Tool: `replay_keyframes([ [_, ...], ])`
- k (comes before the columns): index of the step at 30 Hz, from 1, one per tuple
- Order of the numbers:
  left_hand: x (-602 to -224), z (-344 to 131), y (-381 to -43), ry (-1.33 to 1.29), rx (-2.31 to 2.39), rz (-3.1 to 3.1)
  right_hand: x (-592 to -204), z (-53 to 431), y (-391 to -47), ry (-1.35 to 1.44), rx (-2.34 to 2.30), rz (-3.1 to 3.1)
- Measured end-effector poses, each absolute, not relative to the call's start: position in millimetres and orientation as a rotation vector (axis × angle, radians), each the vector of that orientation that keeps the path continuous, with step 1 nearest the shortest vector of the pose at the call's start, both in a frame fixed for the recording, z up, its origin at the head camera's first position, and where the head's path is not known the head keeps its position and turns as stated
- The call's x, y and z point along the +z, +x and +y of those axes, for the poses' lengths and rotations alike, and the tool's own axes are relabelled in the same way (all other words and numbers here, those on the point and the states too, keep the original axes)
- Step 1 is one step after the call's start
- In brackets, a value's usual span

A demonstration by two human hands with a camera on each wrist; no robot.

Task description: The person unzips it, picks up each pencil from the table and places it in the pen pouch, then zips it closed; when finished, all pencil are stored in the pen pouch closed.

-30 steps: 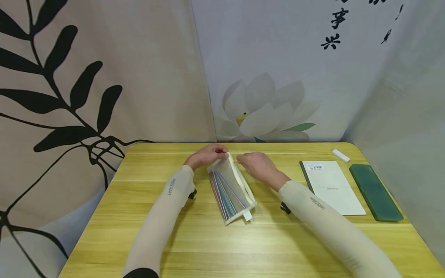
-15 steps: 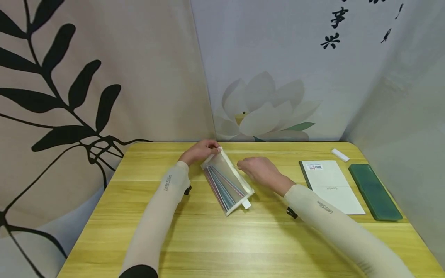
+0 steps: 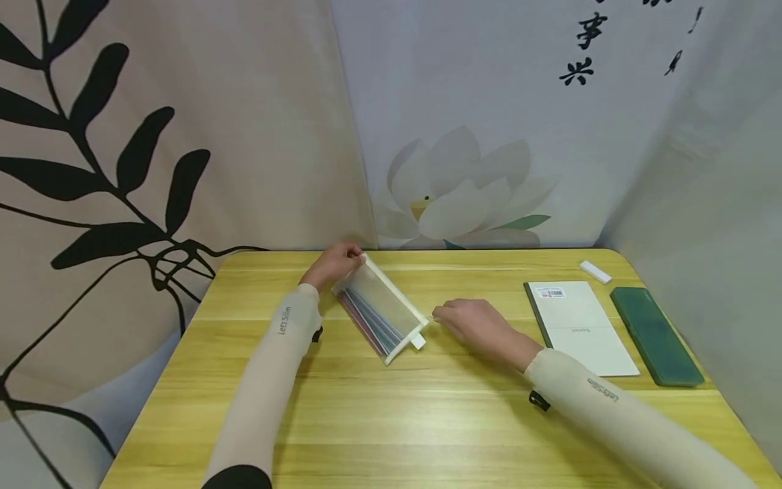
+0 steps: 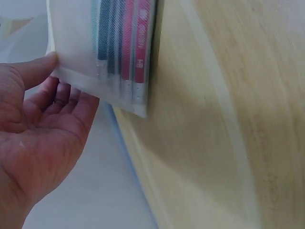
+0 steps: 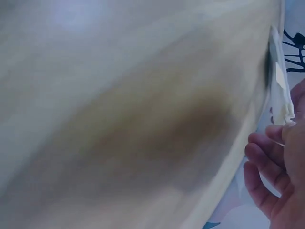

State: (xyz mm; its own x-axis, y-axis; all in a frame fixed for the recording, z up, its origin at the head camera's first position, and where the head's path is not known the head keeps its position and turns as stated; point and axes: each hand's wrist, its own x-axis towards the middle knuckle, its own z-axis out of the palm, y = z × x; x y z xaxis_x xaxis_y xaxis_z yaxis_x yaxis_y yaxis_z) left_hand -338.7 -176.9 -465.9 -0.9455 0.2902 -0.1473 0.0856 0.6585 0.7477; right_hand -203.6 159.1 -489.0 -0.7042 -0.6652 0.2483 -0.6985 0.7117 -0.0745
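A translucent zip pencil pouch (image 3: 394,288) with white edges slants across the table's middle. Inside show several pencils (image 4: 127,43), dark and pink-red. My left hand (image 3: 334,263) pinches its far left corner, thumb in front and fingers behind in the left wrist view. At the opposite end of the zipped edge, my right hand (image 3: 479,329) pinches the zipper pull by the pouch's right corner; the pull itself is mostly hidden by the fingertips. A small white tab (image 3: 418,341) sticks out of the pouch's short side. In the right wrist view the pouch (image 5: 279,81) appears edge-on.
To the right on the wooden table (image 3: 342,421) lie a white notebook (image 3: 586,333) with a dark spine and a dark green case (image 3: 656,336). A small white block (image 3: 595,272) is behind them. Printed curtains stand along the table's back edge.
My right hand has moved along the pouch's edge toward the near right corner. My left hand has shifted left with the pouch, which now lies flatter and more slanted.
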Motion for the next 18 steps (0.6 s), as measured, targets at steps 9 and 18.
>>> replay_keyframes([
  [9,-458.0,-172.7,-335.4,0.363,0.957,2.694,-500.2,180.5,-216.3,0.845,0.495,-2.820],
  [18,-457.7,-178.1,-322.0,0.375,0.874,2.555,-499.0,202.2,-253.8,0.506,0.557,-2.860],
])
